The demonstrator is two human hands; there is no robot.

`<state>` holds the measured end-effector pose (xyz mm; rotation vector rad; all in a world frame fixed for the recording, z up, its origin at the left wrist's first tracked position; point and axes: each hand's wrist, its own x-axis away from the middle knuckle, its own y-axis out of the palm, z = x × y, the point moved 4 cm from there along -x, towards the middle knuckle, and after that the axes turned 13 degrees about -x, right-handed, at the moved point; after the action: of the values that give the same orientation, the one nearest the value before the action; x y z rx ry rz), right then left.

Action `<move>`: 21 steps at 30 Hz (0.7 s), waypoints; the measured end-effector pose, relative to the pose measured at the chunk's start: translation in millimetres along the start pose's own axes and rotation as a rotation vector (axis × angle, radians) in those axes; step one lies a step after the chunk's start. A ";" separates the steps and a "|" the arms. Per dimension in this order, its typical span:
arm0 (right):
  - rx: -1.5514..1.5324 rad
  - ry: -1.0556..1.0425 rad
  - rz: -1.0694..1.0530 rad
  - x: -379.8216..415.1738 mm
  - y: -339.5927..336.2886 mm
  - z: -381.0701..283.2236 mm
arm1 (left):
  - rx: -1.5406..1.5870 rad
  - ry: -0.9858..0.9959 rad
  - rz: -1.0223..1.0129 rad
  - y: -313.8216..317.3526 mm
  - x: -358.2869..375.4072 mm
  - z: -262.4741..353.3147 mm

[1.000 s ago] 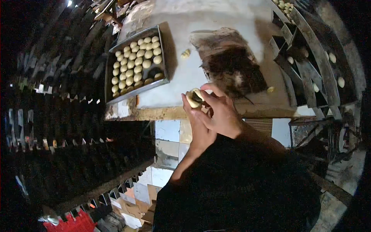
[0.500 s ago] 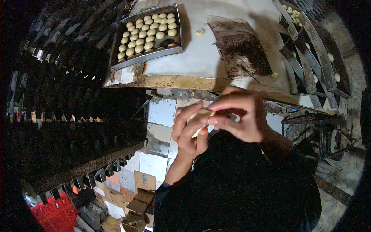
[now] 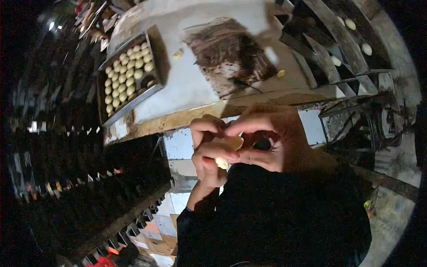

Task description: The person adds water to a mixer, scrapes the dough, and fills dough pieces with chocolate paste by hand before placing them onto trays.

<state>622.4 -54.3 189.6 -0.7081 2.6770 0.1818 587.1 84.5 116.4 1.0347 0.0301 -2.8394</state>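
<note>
Both my hands are together in front of my body, just off the table's near edge. My left hand (image 3: 208, 149) is curled around a piece of pale dough (image 3: 233, 142), and part of it bulges out below the fingers. From the other side, my right hand (image 3: 280, 135) meets the dough with its thumb and bent forefinger, which pinch at its edge. The fingers hide much of the dough. Beyond the hands, a dark brown crumbly slab (image 3: 235, 55) lies on the white table (image 3: 171, 91), with a thin dark tool on its near edge.
A metal tray (image 3: 132, 105) with rows of pale dough balls (image 3: 130, 73) stands at the table's left. More metal trays (image 3: 340, 33) with a few dough balls are stacked at the right. Small dough scraps (image 3: 178, 54) lie beside the slab. A dark rack (image 3: 89, 178) stands left.
The view has turned, so the table, trays and slab sit further left or lower. Both hands still hold the dough, and more of it shows between the fingers.
</note>
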 end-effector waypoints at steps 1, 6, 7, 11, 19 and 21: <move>0.043 -0.102 -0.044 3.9 -20.0 5.6 | -0.073 0.016 -0.011 15.0 -14.3 2.0; 0.365 -0.543 0.180 7.5 -87.2 -7.7 | -0.020 -0.008 0.237 101.5 -63.0 -22.0; 0.293 -0.610 0.241 11.9 -103.6 -0.2 | 0.009 -0.007 0.232 122.3 -74.2 -21.3; 0.036 -0.683 0.163 12.4 -191.7 13.2 | 0.071 0.235 -0.156 195.9 -134.1 -25.5; 0.740 -0.267 0.171 6.0 -267.7 -76.0 | -0.164 0.020 -0.196 282.2 -178.5 -45.1; 0.874 -0.456 0.096 0.4 -276.9 -76.9 | -0.096 0.093 -0.264 301.3 -184.2 -55.2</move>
<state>736.2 -310.6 252.0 -0.2121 2.0422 -0.6804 798.0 -191.9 199.1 1.2234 0.3322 -2.9798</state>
